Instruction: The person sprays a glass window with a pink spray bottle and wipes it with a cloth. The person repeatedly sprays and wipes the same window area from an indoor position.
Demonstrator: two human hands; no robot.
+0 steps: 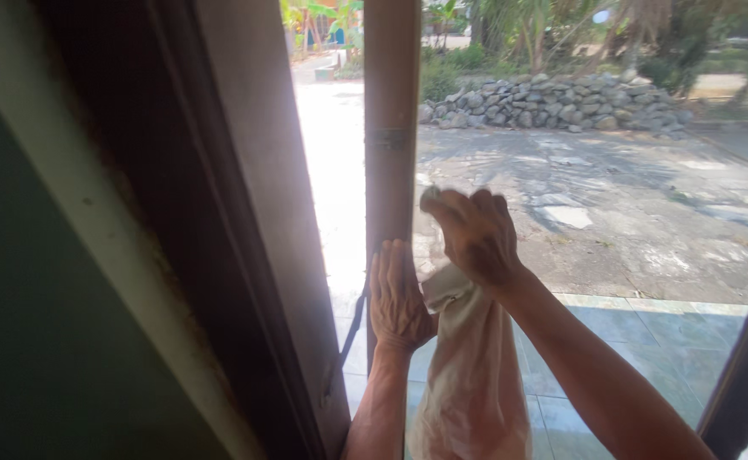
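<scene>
A pale cloth (468,375) is held in the right hand (476,234), the fingers closed around its bunched upper end and pressed against the glass pane (612,213) just right of the wooden window frame (391,102). The rest of the cloth is seen hanging down loose below the fist, between the two forearms, reaching the bottom edge of the view. The left hand (398,298) is laid flat and open on the lower part of the same upright frame member, fingers together and pointing up, nothing held; its edge is touching or just beside the hanging cloth, which of the two cannot be told. A small metal hinge (388,138) is noted on the frame above both hands. To the left a darker wooden jamb (246,221) is seen slanting, with a narrow sunlit gap between it and the lighter frame, and a thin dark strap or stay (353,328) hanging in that gap. Further left a green wall (42,341) with a pale trim strip is visible. Through the glass a paved yard (630,238), a low heap of grey stones (561,102) and greenery beyond are recorded.
</scene>
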